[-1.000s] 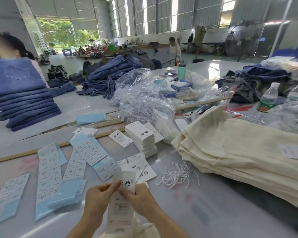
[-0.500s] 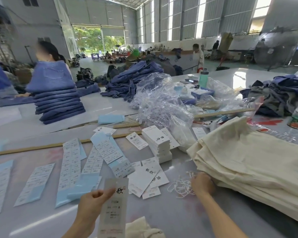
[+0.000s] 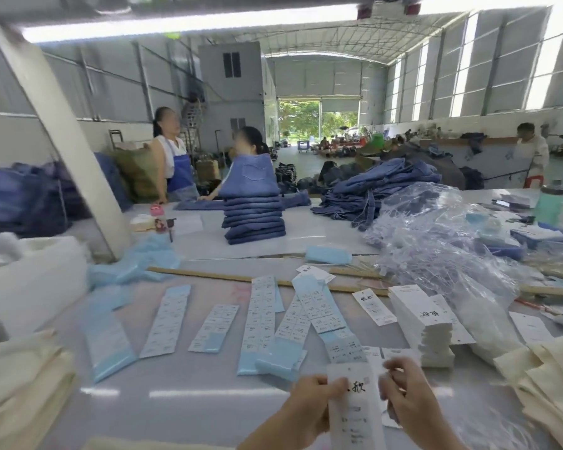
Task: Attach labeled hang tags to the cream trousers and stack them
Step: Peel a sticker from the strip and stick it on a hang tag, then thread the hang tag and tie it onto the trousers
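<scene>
Big warehouse hall w/ corrugated metal walls (image 3: 117, 89) and arched truss roof (image 3: 332, 37). Tall windows (image 3: 468, 69) along right wall, daylight coming in. Far end: open roll-up doorway (image 3: 319, 125) showing green trees. Grey two-storey block (image 3: 229, 92) at centre-left. Fluorescent tube light (image 3: 189, 22) overhead. White slanted post (image 3: 62, 141) at left. Pale floor (image 3: 301, 162) runs to the door.

Black brush-style Chinese characters on held hang tag (image 3: 355, 407), only 欣-like second character partly legible. Similar two-character marks on loose tag (image 3: 373, 306) and tag stack (image 3: 420, 316); sticker sheets' (image 3: 263, 315) print too small.
</scene>
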Tool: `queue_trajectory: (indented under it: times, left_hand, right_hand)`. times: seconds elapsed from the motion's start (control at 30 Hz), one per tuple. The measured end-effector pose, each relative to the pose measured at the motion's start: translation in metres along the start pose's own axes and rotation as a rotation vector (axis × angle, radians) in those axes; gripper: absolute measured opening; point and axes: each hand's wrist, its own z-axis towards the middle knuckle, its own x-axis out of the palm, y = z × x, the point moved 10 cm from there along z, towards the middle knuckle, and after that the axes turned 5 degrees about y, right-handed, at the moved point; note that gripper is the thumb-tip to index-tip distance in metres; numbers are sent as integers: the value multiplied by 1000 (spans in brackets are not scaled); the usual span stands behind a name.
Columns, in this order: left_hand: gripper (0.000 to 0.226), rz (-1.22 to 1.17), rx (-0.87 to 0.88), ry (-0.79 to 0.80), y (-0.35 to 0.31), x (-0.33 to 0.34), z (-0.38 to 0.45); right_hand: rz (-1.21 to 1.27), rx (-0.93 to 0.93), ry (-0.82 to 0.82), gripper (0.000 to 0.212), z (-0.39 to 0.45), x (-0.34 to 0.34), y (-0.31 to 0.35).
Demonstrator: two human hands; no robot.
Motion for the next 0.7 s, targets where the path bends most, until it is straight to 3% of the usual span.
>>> queue_trajectory:
  times: [0.1,0.2,0.47,0.57,0.7]
  left_hand:
    - [12,-60,45,-9,-13,-15,-18]
    - [15,-73,75,-81,-15,-43,-35]
    - [12,64,226,-312,-8,-116,-82]
    - [13,71,258,-346,-5,-137,-102]
    - [8,24,287,-342,-4,-157,-121]
  right_hand:
    - [8,35,208,24,-6,64,16]
    - [9,117,315,29,-13,99,23]
    - [-90,-67,334,24,-60,122,70]
    - [-140,45,295,33,-79,123,55]
    - [-176,-41,215,24,-99,114,52]
